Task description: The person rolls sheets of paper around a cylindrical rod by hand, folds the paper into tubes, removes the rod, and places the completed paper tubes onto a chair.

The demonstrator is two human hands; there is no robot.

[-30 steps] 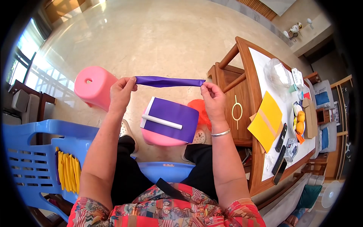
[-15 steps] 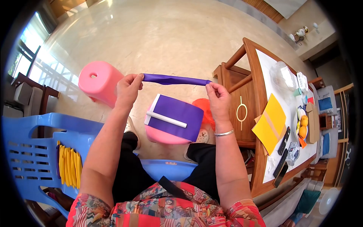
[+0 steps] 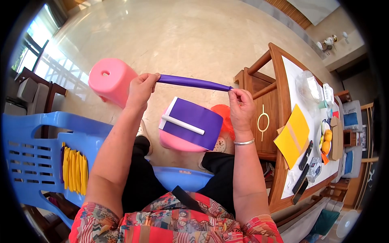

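Note:
A long, narrow purple strip (image 3: 194, 82), folded or rolled, is stretched in the air between my two hands. My left hand (image 3: 142, 88) pinches its left end. At the other end, slightly lower, my right hand (image 3: 242, 106) grips the tip between thumb and fingers; a silver bangle circles that wrist. Below the strip, a flat purple sheet (image 3: 202, 117) with a pale left border rests on a pink stool (image 3: 174, 142). Across the sheet lies a white stick or tube (image 3: 183, 124), touched by neither hand.
A blue plastic chair (image 3: 30, 141) at left carries yellow folded strips (image 3: 75, 170). Another pink stool (image 3: 111, 79) stands ahead. At right, a wooden table (image 3: 279, 194) holds yellow sheets (image 3: 292, 135), oranges (image 3: 326, 147) and dark remotes (image 3: 300, 184). An orange-red bag (image 3: 223, 117) sits beside the near stool.
The strip now looks smoother and tighter, its earlier crease less visible. Both hands still hold its ends. The whole view has shifted slightly.

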